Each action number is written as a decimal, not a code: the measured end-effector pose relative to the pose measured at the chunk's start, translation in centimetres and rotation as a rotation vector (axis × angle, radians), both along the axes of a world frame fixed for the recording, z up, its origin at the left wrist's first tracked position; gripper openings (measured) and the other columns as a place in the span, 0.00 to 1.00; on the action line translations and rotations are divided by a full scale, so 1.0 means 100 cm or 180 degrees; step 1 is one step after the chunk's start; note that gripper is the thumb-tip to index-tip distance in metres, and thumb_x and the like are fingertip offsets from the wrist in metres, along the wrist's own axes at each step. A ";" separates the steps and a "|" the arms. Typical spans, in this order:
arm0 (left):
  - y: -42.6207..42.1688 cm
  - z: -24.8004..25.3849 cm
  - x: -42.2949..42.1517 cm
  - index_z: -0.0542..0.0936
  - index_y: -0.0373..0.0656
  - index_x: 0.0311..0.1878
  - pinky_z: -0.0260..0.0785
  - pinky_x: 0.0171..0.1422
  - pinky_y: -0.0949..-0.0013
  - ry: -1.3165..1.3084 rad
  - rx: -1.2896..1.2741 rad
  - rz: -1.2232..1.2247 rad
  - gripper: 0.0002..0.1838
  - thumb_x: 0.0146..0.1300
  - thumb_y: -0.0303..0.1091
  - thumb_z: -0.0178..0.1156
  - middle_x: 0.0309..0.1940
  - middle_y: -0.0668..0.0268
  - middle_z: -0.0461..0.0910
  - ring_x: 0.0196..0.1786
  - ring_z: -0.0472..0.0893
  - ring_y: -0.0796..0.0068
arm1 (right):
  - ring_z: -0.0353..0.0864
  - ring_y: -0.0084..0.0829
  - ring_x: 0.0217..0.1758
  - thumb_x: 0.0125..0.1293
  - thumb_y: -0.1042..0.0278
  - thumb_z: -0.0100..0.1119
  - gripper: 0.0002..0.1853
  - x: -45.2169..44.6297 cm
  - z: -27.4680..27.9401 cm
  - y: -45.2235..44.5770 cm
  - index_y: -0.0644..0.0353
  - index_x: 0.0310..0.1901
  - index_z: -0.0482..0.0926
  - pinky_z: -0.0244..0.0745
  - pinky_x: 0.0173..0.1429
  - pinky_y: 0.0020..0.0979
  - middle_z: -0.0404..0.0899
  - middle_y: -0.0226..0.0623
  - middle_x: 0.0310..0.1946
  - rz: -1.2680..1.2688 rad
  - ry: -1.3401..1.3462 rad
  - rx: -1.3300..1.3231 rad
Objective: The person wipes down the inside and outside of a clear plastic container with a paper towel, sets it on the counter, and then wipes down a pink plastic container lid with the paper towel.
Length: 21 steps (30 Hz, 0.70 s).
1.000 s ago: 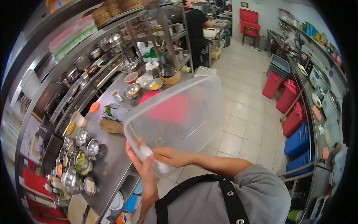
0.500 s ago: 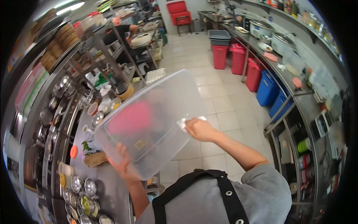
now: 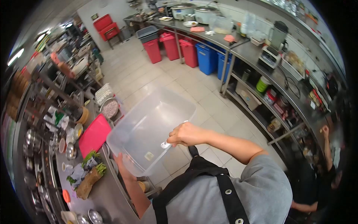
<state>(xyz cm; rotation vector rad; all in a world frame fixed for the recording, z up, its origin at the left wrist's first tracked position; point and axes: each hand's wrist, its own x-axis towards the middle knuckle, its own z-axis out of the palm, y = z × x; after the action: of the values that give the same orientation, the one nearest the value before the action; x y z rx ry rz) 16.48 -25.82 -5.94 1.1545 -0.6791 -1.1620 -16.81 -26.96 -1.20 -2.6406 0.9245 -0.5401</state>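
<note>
A large translucent plastic storage box (image 3: 149, 123) is held tilted in front of me, its open inside facing me. My left hand (image 3: 123, 170) grips its near left edge, with the fingers partly hidden by the wall. A small label (image 3: 148, 156) shows on the plastic near that corner. My right hand (image 3: 189, 134) is closed around a crumpled white wipe (image 3: 165, 145) at the box's right side; whether it is cloth or paper I cannot tell. Left of the box, a pink cutting board (image 3: 95, 136) lies on the steel counter (image 3: 106, 194).
Wrapped greens (image 3: 87, 183) and metal bowls (image 3: 71, 151) stand on the left counter. A bowl of minced food (image 3: 110, 108) sits beyond the cutting board. Red bins (image 3: 152, 51) and blue bins (image 3: 207, 59) line the far counter. Another person (image 3: 317, 186) is at the right edge.
My view has swung to the right. The box is lower and turned, exposing its inside and the cutting board beside it. My right hand with the wipe has moved down and left.
</note>
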 end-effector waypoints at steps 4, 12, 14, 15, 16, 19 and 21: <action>0.032 0.035 -0.045 0.78 0.41 0.61 0.48 0.77 0.49 -0.2747 -0.1805 -0.0459 0.26 0.75 0.52 0.45 0.73 0.52 0.61 0.76 0.59 0.57 | 0.82 0.43 0.38 0.61 0.60 0.66 0.12 -0.041 0.025 0.019 0.52 0.46 0.82 0.74 0.37 0.39 0.84 0.38 0.38 -0.0171 -0.0225 0.0818; 0.076 0.019 -0.113 0.66 0.40 0.22 0.51 0.29 0.73 -0.1572 -0.1700 -0.1114 0.25 0.72 0.47 0.57 0.19 0.76 0.64 0.26 0.61 0.83 | 0.80 0.22 0.46 0.65 0.54 0.68 0.22 -0.123 0.031 0.057 0.61 0.54 0.81 0.75 0.53 0.28 0.84 0.30 0.44 -0.0854 -0.1990 0.2186; 0.084 0.025 -0.141 0.61 0.43 0.21 0.44 0.26 0.73 -0.1155 -0.1528 -0.1143 0.24 0.74 0.41 0.54 0.18 0.79 0.60 0.25 0.56 0.88 | 0.79 0.22 0.47 0.66 0.54 0.67 0.23 -0.143 0.029 0.078 0.60 0.55 0.80 0.74 0.53 0.28 0.83 0.29 0.44 -0.1420 -0.2935 0.2011; 0.087 0.025 -0.148 0.61 0.44 0.21 0.44 0.26 0.73 -0.1066 -0.1521 -0.1190 0.24 0.74 0.40 0.53 0.18 0.80 0.60 0.24 0.56 0.88 | 0.79 0.21 0.47 0.66 0.54 0.67 0.23 -0.152 0.032 0.088 0.60 0.56 0.80 0.74 0.53 0.28 0.83 0.29 0.45 -0.1669 -0.3398 0.1880; 0.091 0.026 -0.157 0.62 0.44 0.21 0.44 0.26 0.74 -0.0980 -0.1508 -0.1230 0.24 0.75 0.40 0.52 0.18 0.80 0.60 0.24 0.57 0.88 | 0.79 0.22 0.46 0.66 0.53 0.66 0.22 -0.157 0.038 0.105 0.59 0.56 0.80 0.74 0.51 0.28 0.83 0.29 0.45 -0.1763 -0.3252 0.1750; 0.112 0.038 -0.193 0.69 0.43 0.22 0.49 0.27 0.76 -0.0963 -0.1518 -0.1255 0.22 0.76 0.39 0.51 0.18 0.78 0.66 0.24 0.60 0.88 | 0.79 0.26 0.50 0.67 0.50 0.64 0.23 -0.149 0.044 0.168 0.56 0.58 0.80 0.74 0.53 0.29 0.82 0.33 0.51 -0.1752 -0.2664 0.1264; 0.129 0.037 -0.226 0.72 0.41 0.23 0.52 0.27 0.76 -0.0853 -0.1472 -0.1183 0.21 0.75 0.38 0.52 0.19 0.77 0.68 0.24 0.63 0.88 | 0.76 0.35 0.61 0.70 0.50 0.59 0.24 -0.114 0.028 0.207 0.55 0.61 0.78 0.70 0.64 0.35 0.78 0.40 0.59 -0.1450 -0.2346 0.0352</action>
<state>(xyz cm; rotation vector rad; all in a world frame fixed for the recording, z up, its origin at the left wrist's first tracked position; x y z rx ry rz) -6.11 -12.88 -2.24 0.8109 -1.3356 -1.0809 -28.21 -6.31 1.58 -1.8617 1.2256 -1.3912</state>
